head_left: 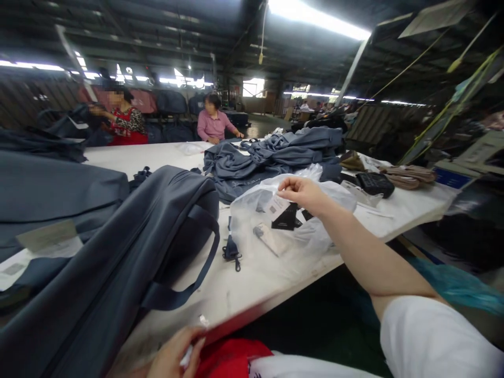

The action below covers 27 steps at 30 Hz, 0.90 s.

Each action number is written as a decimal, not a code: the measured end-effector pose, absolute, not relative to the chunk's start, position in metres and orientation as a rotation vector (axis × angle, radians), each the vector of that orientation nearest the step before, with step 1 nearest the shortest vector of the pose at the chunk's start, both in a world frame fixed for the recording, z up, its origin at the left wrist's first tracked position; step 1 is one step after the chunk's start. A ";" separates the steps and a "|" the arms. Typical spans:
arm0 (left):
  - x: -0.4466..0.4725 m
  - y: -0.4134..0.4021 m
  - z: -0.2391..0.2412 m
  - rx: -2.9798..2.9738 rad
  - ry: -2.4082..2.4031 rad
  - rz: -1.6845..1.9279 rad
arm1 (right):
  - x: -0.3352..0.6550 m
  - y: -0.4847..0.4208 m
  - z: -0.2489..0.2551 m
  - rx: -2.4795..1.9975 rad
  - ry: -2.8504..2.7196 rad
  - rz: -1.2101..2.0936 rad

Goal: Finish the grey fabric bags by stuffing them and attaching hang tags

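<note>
My right hand (302, 192) reaches over a clear plastic bag (248, 215) on the table, its thumb and fingers pinched at the top of a white hang tag (276, 208). A black card (285, 217) hangs just below that tag. Low in the view, my left hand (179, 353) is curled at the table's front edge around something small and whitish, mostly hidden by the fingers. A large blue-grey fabric bag (129, 247) with a strap handle (197, 286) lies left of the plastic bag. Dark straps with a clip (232, 252) rest between them.
Blue-grey fabric pieces (271, 155) are heaped behind the plastic bag. Folded brown cloth (409, 176) and a black bundle (375, 185) sit on the right of the white table (220, 299). Two people (214, 123) are across the table. Paper labels (51, 239) lie on fabric at left.
</note>
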<state>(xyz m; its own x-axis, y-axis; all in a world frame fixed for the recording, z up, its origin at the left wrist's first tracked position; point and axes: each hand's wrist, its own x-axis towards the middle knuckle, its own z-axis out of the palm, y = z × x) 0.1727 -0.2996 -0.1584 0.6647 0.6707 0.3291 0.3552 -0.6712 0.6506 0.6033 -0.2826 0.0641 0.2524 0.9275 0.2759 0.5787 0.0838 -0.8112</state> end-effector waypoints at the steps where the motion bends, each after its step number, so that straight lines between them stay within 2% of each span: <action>1: 0.177 -0.296 -0.151 2.345 0.786 0.776 | 0.590 -0.284 0.067 -1.494 -1.378 0.567; 8: 0.216 -0.283 -0.073 2.205 1.041 1.001 | 0.476 -0.285 0.044 -1.036 -1.129 1.178; 13: 0.231 -0.269 -0.075 2.088 1.004 0.870 | 0.414 -0.280 -0.004 -0.911 -0.939 1.559; 16: 0.222 -0.268 -0.093 2.220 0.948 0.903 | 0.405 -0.277 -0.030 -0.961 -0.919 1.489; 20: 0.195 -0.277 -0.108 2.679 1.089 1.049 | 0.417 -0.279 -0.051 -1.119 -1.037 1.243; 23: 0.181 -0.284 -0.110 2.947 1.188 1.063 | 0.427 -0.289 -0.060 -1.201 -1.138 1.212; 27: 0.178 -0.287 -0.112 2.934 1.241 0.990 | 0.425 -0.304 -0.067 -1.348 -1.299 1.107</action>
<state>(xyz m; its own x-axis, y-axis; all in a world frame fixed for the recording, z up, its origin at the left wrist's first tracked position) 0.1783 -0.2874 -0.1121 0.5511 0.5909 0.5891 0.7056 -0.7069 0.0490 0.4253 -0.3043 -0.0673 0.0343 0.9994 -0.0033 0.1611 -0.0088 -0.9869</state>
